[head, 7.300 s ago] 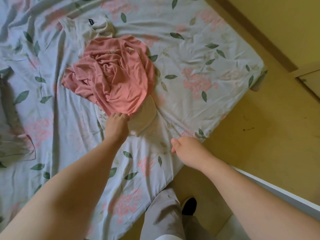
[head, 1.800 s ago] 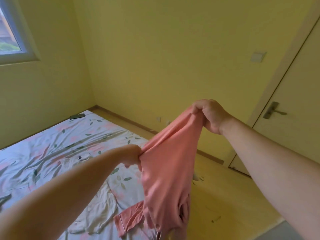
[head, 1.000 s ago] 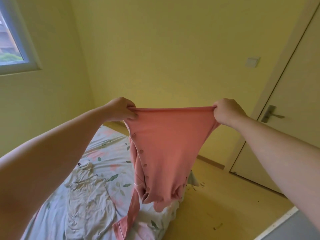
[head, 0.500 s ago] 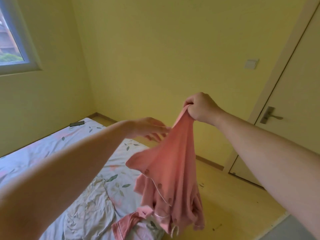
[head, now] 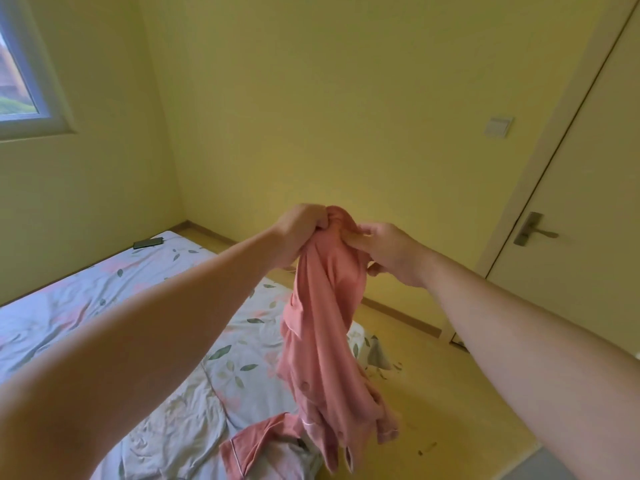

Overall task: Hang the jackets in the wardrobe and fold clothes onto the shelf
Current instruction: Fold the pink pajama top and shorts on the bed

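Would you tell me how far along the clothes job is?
Done: nothing visibly; no folded pile, wardrobe or shelf in view. In hand: the left hand and right hand grip the bunched top of a pink buttoned garment hanging above the bed. Left: folding it, plus another pink piece on the bed.

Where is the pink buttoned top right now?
Centre of the head view: the pink top hangs bunched from the left hand and right hand, over the corner of the floral bed, left of the door.
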